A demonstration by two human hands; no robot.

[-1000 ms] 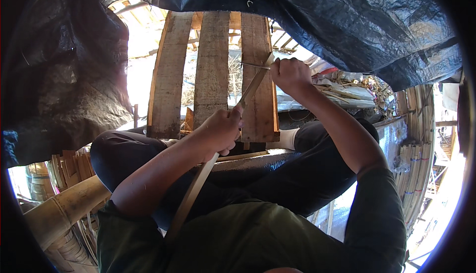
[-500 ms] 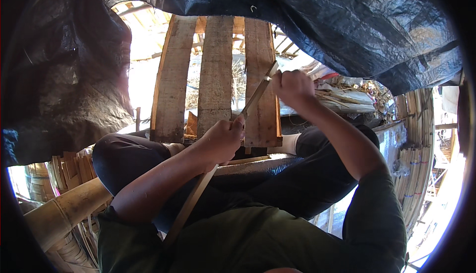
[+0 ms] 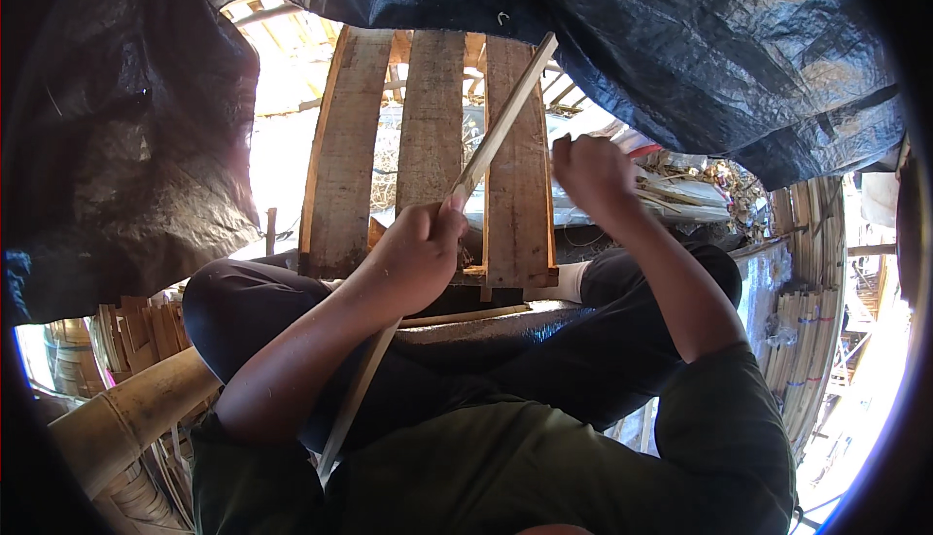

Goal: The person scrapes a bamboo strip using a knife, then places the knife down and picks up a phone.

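Observation:
A long, narrow, pale bamboo strip (image 3: 510,117) slants up from my lap past the planks. My left hand (image 3: 418,253) is closed around its middle, thumb lying along it. The lower end of the strip (image 3: 357,399) comes out beneath that hand and rests near my shirt. To the right of the strip, and apart from it, my right hand (image 3: 595,173) is raised with its fingers curled in. Whatever those fingers hold, if anything, is hidden.
Three wooden planks (image 3: 431,127) with gaps between them stand before my crossed legs. Dark tarpaulin (image 3: 739,59) hangs overhead and at the left. A thick bamboo pole (image 3: 136,414) lies at lower left. Bundled slats (image 3: 805,341) stand at the right.
The strip's upper end now reaches higher and further right, showing its pale face. My right hand has come away from the strip, slightly to the right. My left hand has shifted a little left and up.

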